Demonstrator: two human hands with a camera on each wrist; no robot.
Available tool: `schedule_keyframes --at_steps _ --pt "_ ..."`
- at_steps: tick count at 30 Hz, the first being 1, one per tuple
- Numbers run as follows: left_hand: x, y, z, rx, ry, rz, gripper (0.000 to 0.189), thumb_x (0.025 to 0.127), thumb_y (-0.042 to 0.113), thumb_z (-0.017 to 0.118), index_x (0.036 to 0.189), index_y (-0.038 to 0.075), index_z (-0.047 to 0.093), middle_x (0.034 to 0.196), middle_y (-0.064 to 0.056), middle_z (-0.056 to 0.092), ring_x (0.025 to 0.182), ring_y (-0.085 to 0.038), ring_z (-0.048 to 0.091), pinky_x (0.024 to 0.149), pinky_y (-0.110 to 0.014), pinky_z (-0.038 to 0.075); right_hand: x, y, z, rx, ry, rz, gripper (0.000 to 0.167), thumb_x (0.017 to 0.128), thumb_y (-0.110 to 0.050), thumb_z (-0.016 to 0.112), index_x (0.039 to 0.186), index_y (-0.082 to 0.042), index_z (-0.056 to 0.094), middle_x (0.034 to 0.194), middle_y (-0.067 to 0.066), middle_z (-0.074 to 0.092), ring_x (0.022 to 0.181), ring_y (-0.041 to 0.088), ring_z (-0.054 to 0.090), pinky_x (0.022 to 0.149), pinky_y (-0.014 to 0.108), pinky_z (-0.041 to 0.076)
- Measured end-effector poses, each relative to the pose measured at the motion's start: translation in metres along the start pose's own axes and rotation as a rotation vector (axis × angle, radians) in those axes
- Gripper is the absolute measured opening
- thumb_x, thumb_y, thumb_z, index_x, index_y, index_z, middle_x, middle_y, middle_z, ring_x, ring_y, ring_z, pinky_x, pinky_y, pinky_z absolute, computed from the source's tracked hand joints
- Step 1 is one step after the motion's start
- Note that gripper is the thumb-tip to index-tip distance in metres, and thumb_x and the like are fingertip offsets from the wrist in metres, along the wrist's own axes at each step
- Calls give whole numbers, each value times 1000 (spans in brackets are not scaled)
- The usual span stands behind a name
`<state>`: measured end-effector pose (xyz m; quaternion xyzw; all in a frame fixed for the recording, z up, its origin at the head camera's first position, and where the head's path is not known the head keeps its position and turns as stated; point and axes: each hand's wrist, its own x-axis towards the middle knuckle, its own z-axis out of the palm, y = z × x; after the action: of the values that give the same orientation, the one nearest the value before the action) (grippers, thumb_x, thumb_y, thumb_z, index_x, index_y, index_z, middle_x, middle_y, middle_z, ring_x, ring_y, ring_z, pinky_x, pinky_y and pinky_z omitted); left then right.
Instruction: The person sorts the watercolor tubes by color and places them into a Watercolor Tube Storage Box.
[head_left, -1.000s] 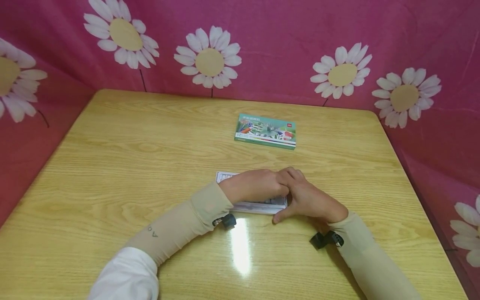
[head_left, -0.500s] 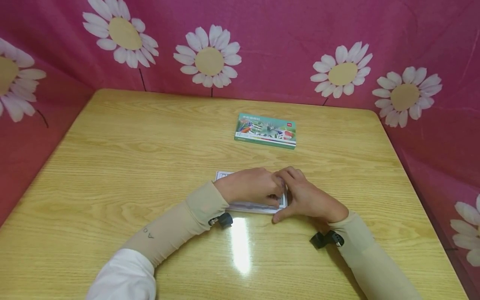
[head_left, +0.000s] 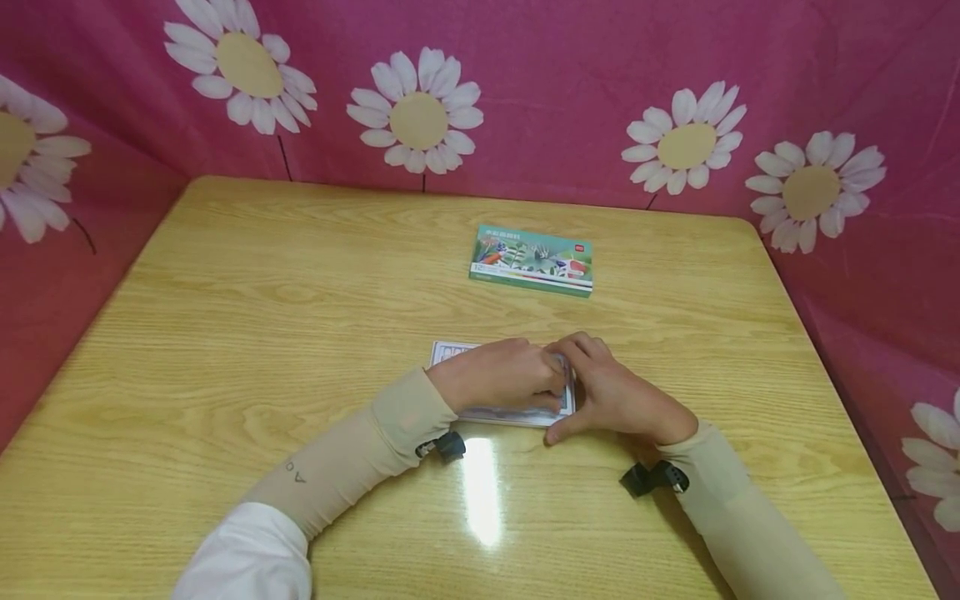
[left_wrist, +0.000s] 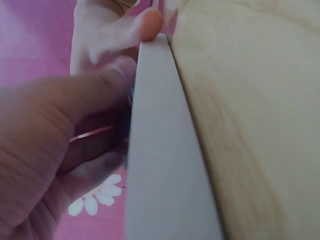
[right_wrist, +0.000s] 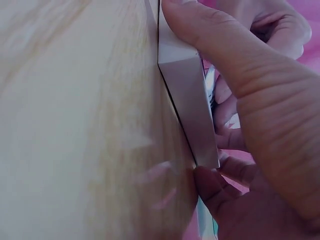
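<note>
A shallow white tray (head_left: 447,351) with rows of slots lies on the table, largely covered by both hands. My right hand (head_left: 613,395) grips its right end, the thumb along the near side and the fingers around the far corner. From the left, my left hand (head_left: 506,375) reaches over the tray with curled fingers down at its right part. In the left wrist view a small dark object (left_wrist: 127,120) shows between thumb and fingers, just above the tray's side wall (left_wrist: 162,150). Whether the left hand pinches it I cannot tell.
A flat green box (head_left: 531,262) with a printed plant picture lies farther back on the wooden table (head_left: 300,275). Behind the table hangs a pink cloth (head_left: 547,92) with white daisies. Dark cameras are strapped to both wrists.
My left hand has shifted slightly left and its fingers have come down toward the near side of the tray's right part. The right hand keeps its hold, and the tray stays put.
</note>
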<state>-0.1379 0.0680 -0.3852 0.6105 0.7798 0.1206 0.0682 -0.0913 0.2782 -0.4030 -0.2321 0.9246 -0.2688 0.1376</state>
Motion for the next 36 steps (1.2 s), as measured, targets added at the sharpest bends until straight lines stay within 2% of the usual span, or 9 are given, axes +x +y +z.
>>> schedule_keyframes --at_steps 6,10,14,17,24,32,36 --pt "-3 -1 2 4 17 -12 18 103 28 64 100 15 77 88 6 72 71 -4 52 73 -21 53 1 -1 -1 -9 -7 17 109 59 -68 91 146 -18 47 140 1 47 128 21 43 109 48 48" --pt "-3 0 2 2 29 10 17 102 29 66 100 17 77 91 6 72 75 -5 56 75 -21 53 1 0 0 -8 -1 1 105 60 -68 91 143 -19 49 139 1 47 126 20 44 107 46 49" --pt "0 1 3 66 39 60 16 102 22 64 95 18 78 97 5 71 87 -8 60 81 -21 53 1 1 1 -15 10 -19 100 61 -68 90 140 -21 51 137 -2 48 124 18 44 106 44 50" --pt "2 1 4 118 26 73 18 99 16 61 89 18 76 97 4 68 89 -10 57 80 -20 50 1 1 1 -21 15 -25 99 61 -68 90 139 -22 51 136 -3 47 124 16 44 106 43 50" --pt "3 4 2 179 1 55 22 102 17 58 91 17 76 99 4 69 86 -10 58 79 -20 52 2 1 0 -24 8 -20 102 61 -69 90 142 -22 50 137 -2 47 127 18 43 108 44 49" --pt "-3 4 0 214 24 -22 25 105 34 60 104 15 77 104 4 73 84 -9 66 84 -25 58 2 0 0 -17 8 -21 101 61 -66 91 141 -21 50 138 0 46 128 20 43 109 46 48" --pt "-2 3 0 225 7 -17 27 105 35 59 103 14 77 102 4 73 83 -8 65 83 -23 57 2 0 1 -18 7 -15 102 61 -68 90 142 -22 50 138 0 47 128 20 43 109 47 48"
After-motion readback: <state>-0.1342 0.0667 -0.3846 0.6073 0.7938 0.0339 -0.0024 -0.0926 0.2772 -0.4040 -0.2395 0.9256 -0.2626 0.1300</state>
